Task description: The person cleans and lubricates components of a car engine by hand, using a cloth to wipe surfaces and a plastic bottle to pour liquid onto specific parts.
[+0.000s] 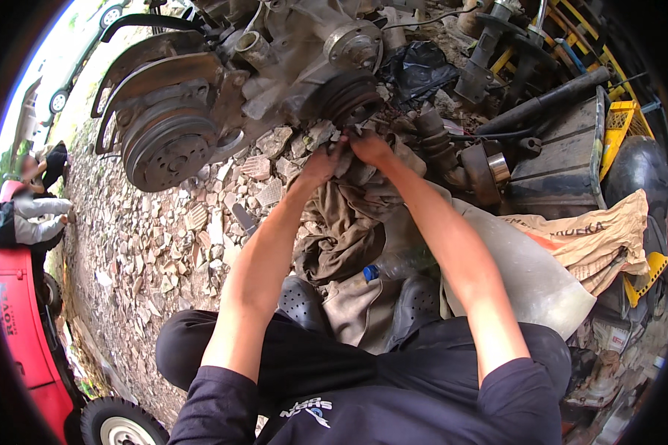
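Observation:
My left hand (321, 164) and my right hand (369, 147) are close together at the upper middle, both reaching forward with curled fingers. Something small and greyish lies between their fingertips; its kind is too small to make out. Just beyond them hangs a dark grooved pulley (346, 98) on a dusty engine (274, 93). I cannot tell whether my fingers touch it. A crumpled brown cloth (341, 233) lies on the ground below my hands, partly under my wrists.
Left of the engine is a rusty round drum (167, 152). Broken stones (174, 245) cover the ground there. A plastic bottle (397, 265) lies between my shoes. To the right are a corrugated pipe (441, 144), a paper sack (601, 241) and yellow crates (620, 130). Far left, a person sits near a red vehicle (26, 334).

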`<action>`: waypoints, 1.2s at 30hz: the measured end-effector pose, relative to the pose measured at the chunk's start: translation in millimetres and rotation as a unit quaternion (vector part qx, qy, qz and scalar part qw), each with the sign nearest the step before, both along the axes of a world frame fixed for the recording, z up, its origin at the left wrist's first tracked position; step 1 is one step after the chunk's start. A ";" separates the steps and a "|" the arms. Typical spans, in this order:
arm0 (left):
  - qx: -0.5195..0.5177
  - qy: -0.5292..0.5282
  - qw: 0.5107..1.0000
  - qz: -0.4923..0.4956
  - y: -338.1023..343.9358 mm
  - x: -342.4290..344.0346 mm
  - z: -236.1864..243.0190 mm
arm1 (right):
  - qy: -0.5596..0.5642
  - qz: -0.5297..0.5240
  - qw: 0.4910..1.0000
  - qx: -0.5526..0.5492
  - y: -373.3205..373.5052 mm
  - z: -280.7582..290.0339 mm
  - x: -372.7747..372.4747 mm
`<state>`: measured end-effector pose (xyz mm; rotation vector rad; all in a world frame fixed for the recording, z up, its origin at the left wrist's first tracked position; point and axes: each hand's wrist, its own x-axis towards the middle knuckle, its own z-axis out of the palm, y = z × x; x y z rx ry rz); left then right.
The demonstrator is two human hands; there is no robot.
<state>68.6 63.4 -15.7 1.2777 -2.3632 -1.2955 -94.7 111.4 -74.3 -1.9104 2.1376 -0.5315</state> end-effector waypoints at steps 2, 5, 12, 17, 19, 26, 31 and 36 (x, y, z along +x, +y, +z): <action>-0.075 0.003 0.997 0.035 -10.0 25.6 -17.8 | -0.149 -0.010 0.989 0.015 -11.1 36.8 0.5; -0.212 -0.053 0.970 0.107 -26.2 76.1 -35.4 | -0.119 0.124 0.979 0.106 -14.8 103.0 7.2; -0.183 -0.308 0.910 0.211 -14.0 135.1 22.1 | 0.086 0.237 0.919 0.301 25.3 123.7 -1.5; -0.257 -0.419 0.855 0.163 -9.0 194.7 -6.5 | 0.071 0.288 0.826 0.479 76.5 102.9 9.2; -0.245 -0.475 0.832 0.148 -3.8 210.1 -0.7 | 0.092 0.354 0.764 0.532 103.9 95.9 18.2; -0.192 -0.507 0.808 0.231 -6.7 262.4 12.7 | 0.075 0.416 0.796 0.433 174.2 73.0 39.3; -0.084 -0.519 0.832 0.177 5.2 209.8 50.8 | 0.040 0.483 0.803 0.347 185.1 31.0 40.0; -0.131 -0.387 0.910 0.066 -2.2 154.6 42.7 | -0.114 0.400 0.859 0.298 162.8 17.2 17.5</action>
